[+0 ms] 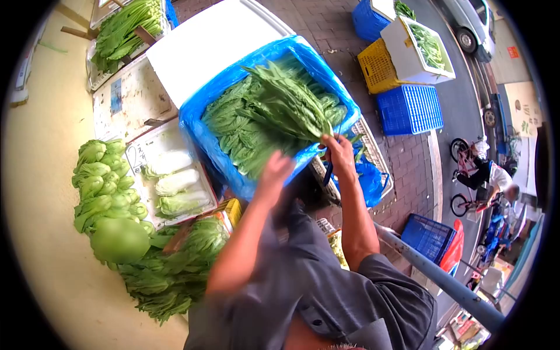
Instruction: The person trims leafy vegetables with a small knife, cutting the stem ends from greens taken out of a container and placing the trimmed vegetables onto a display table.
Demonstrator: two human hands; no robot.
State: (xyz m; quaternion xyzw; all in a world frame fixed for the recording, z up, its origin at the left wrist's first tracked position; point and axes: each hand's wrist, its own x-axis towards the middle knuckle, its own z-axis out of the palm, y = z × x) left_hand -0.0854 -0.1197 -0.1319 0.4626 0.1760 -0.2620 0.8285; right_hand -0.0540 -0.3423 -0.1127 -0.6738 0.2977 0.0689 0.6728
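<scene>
My right hand [339,153] is closed round the stem end of a bunch of long-leaf lettuce [286,102]. The leaves fan out over more greens [230,119] in a box lined with a blue plastic bag [192,111]. A dark, thin object [328,173] shows just under my right hand; I cannot make out its kind. My left hand [276,175] is smeared by motion at the near edge of the box, close to the greens, and its fingers do not show clearly.
Bok choy [105,181], napa cabbages [178,181] and loose leafy greens [175,268] lie at the left. A white lid [210,44] adjoins the box. Blue crates [411,109], a yellow crate [379,65] and a metal pole [443,280] stand right. A person [496,181] is by a bicycle beyond.
</scene>
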